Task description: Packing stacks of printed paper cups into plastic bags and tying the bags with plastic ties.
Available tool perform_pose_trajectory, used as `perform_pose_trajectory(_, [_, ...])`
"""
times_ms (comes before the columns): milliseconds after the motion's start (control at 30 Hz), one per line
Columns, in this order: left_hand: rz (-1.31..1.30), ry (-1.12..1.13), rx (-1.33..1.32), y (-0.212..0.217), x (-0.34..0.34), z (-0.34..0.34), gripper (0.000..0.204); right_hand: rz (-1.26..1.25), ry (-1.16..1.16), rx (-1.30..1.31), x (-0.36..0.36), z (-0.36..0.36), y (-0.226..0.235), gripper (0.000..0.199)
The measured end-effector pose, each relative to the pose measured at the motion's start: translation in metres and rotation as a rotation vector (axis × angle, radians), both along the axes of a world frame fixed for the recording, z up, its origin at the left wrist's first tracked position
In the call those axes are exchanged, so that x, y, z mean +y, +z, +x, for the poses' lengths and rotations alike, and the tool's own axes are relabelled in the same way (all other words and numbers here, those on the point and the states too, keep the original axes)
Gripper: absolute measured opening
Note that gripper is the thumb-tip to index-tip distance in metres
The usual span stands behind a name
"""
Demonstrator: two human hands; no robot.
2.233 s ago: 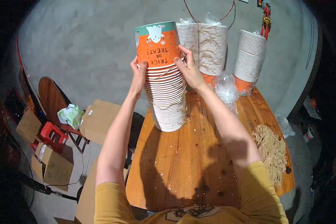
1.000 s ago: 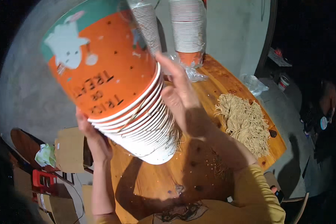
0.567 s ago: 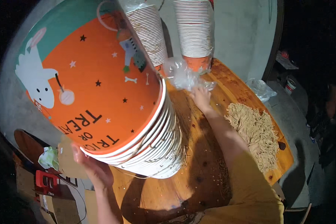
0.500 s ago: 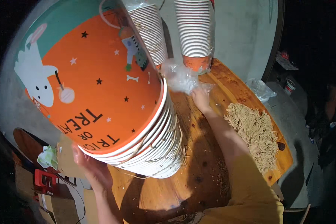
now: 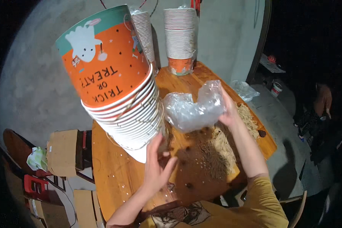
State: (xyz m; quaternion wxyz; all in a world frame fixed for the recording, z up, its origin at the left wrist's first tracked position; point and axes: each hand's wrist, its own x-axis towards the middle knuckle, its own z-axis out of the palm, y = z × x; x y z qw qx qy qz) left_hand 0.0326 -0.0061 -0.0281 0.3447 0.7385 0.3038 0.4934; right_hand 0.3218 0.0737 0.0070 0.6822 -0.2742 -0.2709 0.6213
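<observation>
- Table (image 5: pixel 121 178): brown wood, light specks scattered on top. Work sits on and above it.
- Near stack of buckets (image 5: pixel 106 64): left of centre, nested, leans left in view. Top one orange with a green band and a white ghost figure, print upside down; below it a run of white rims. Lower end comes down at the tabletop; can't confirm what carries the weight.
- Right rear stack (image 5: pixel 180 36): upright at the far end of table, white rims above, orange at the base, in clear wrap.
- Left rear stack (image 5: pixel 142 32): next to it, partly hidden by the near stack.
- Cardboard box (image 5: pixel 64 152): off the table's left edge.
- Red stool (image 5: pixel 36 186): lower left, near the box.
- Tan string pile (image 5: pixel 248 118): on table, right side; right forearm crosses it, part in shadow.
- Clear plastic bag (image 5: pixel 193 114): crumpled, over the table, between near stack and string pile.
- Left hand (image 5: pixel 157 171): wide, thumb well off the fingers, nothing in the palm. Fingertips at the near stack's lower right side; contact or small gap, can't tell.
- Right hand (image 5: pixel 228 110): narrow, pinching the bag's right edge.
- Thin twine (image 5: pixel 131 102): strands across the near stack's rims.
</observation>
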Motion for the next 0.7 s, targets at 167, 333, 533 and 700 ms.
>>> perform_pose_trajectory(167, [-0.199, -0.154, -0.130, 0.013, 0.003, 0.037, 0.091, 0.170, 0.156, 0.146, -0.073, -0.006, 0.011, 0.042])
perform_pose_trajectory(333, [-0.574, -0.361, -0.394, -0.006, -0.008, 0.050, 0.030, 0.232, 0.214, 0.225, -0.099, 0.003, 0.007, 0.041])
perform_pose_trajectory(533, [0.305, 0.149, -0.107, 0.007, -0.057, 0.009, 0.008, 0.165, -0.120, -0.135, -0.099, -0.002, 0.018, 0.035])
perform_pose_trajectory(700, [0.111, 0.329, -0.600, 0.009, -0.068, -0.048, 0.010, 0.167, -0.365, -0.575, -0.093, 0.004, 0.008, 0.026])
